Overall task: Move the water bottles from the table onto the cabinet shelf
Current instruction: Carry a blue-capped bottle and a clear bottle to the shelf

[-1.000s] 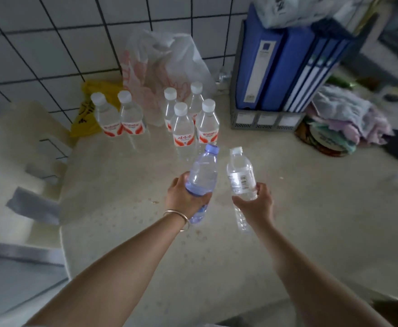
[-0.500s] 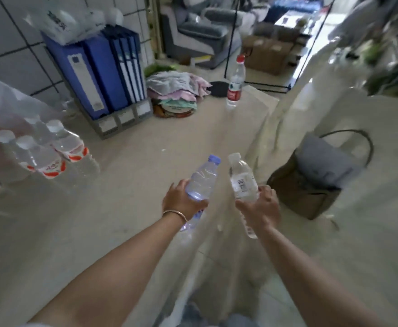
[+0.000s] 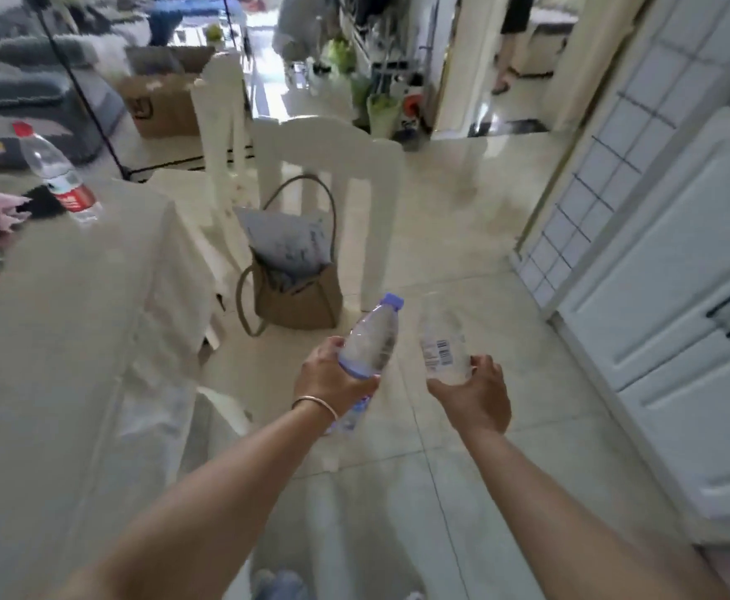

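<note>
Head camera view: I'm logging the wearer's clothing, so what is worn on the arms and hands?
Both forearms are bare, with no sleeves in view. The left hand has a thin metal bangle round the wrist. The right hand wears nothing visible: no glove, watch or ring.

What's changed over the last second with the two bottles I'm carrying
The view swung right, away from the table toward the floor and a white cabinet. The bottles went with it and are now over the floor, no longer over the tabletop. Unchanged: the left hand grips the blue-capped bottle and the right hand grips the clear bottle. Nothing was let go.
</note>
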